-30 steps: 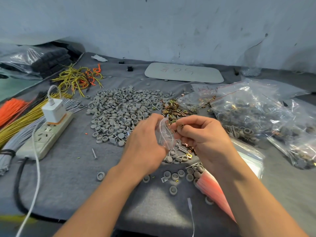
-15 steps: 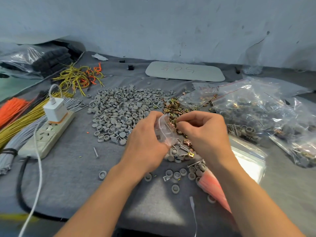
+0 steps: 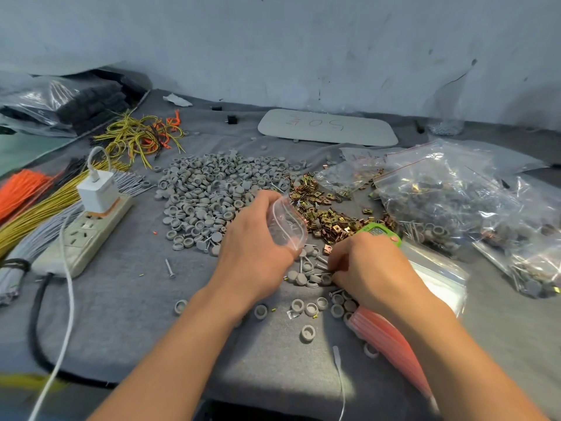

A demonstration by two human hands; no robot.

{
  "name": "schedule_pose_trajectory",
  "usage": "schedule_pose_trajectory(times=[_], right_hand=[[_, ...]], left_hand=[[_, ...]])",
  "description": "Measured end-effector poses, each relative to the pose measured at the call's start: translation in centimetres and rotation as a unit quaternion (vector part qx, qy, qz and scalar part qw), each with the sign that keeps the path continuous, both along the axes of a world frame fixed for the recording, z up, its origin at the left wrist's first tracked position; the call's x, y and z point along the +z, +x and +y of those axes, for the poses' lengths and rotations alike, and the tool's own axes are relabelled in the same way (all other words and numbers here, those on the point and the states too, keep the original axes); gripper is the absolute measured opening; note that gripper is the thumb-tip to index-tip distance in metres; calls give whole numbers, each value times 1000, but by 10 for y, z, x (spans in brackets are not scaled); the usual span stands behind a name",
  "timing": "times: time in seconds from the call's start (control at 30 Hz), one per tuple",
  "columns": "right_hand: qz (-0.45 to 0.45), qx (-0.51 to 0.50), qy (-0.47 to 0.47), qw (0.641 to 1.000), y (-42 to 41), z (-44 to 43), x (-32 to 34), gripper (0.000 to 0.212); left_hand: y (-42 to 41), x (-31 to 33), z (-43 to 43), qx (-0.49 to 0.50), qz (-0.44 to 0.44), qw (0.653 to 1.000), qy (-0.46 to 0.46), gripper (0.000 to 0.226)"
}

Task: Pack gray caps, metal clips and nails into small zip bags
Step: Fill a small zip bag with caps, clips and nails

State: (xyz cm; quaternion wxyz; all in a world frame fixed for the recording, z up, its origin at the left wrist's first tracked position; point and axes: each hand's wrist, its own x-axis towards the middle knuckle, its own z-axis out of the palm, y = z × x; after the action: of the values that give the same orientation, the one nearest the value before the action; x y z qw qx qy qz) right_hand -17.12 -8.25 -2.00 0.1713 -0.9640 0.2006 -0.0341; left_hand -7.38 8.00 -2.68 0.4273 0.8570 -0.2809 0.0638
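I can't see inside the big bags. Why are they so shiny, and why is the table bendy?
Head view: light glares off the crinkled big bags, hiding some contents; same view, the wide-angle lens bows the table at its far edge.

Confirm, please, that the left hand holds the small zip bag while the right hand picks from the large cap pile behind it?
Not quite: the left hand does hold the small zip bag, but the right hand is at the loose nails and caps nearer the person, not the large cap pile, as the head view shows.
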Motion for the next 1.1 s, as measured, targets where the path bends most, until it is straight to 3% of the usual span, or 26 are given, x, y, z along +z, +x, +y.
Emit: schedule_pose_trajectory(times=[0.17,0.27,0.4,0.63,0.8,0.9,1.0,1.1], right_hand=[[-64,-26,5,998,4,-5,-8,19],[-178,-38,119,976,4,-3,0,23],[-306,-28,260,915,5,9,16,17],[-302,38,294,906,15,29,13,27],[-360,-20,310,880,8,7,18,22],[-329,-73,228,913,-5,-11,17,26],[-226,-89,112,964,-16,-22,13,31],[-115,-78,44,989,-22,-27,11,28]], left_hand=[[-2,-1,-2,-12,-7,1000,25,52],[-4,-2,-5,-18,-2,999,34,48],[-6,-3,-9,-26,-1,998,57,48],[-6,-1,-8,-50,-6,998,47,59],[-2,-1,-4,-37,-13,999,25,61],[-1,-1,-1,-36,-4,999,17,63],[-1,-1,0,-39,-10,999,11,61],[-3,-1,-3,-41,-21,999,19,59]])
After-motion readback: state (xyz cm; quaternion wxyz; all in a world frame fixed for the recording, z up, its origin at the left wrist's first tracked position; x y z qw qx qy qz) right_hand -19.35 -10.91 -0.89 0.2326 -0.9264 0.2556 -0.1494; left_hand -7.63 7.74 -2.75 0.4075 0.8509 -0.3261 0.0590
